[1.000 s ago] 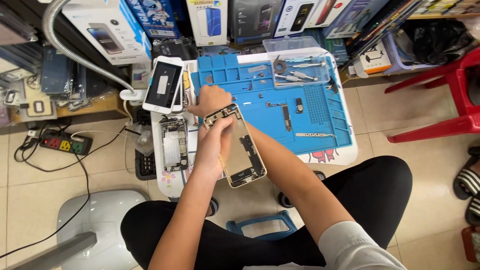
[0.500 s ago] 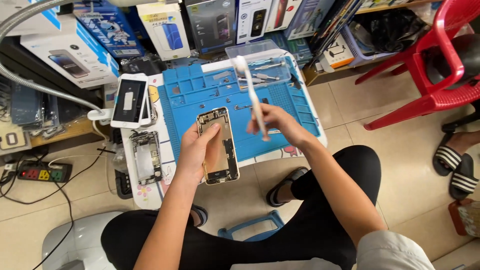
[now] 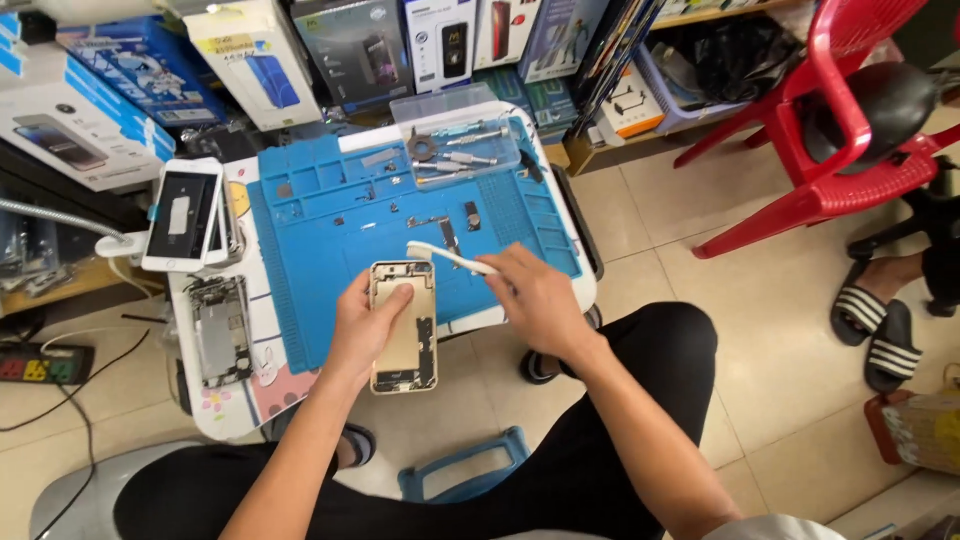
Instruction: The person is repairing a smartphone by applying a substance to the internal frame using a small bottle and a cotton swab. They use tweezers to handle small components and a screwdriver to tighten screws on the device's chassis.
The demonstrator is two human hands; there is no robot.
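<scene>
Currently the left hand (image 3: 372, 322) is holding an opened phone shell (image 3: 404, 327) over the near edge of the blue mat (image 3: 320, 250), inside face up; thumb pressing on its upper middle, the other fingers wrapping underneath, out of view. The right hand (image 3: 530, 295) is pinching a white brush (image 3: 450, 258) near its handle end, fingers closed together around it, bristle end pointing left and sitting just above the shell's far edge.

Shell is hanging partly past the table (image 3: 230, 405) edge, above the lap. Small screws and parts (image 3: 440, 225) are lying loose on the mat just beyond the brush. A clear tray (image 3: 455, 135) of tools is sitting at the far side. A white phone (image 3: 182, 213) is lying to the left, with a stripped phone (image 3: 218, 330) near it.

Risks, as I judge them: brushing too hard could be flicking loose bits off the shell onto the floor; a wide sweep could be scattering the screws on the mat; the one-handed grip over open air could be slipping, dropping the shell.
</scene>
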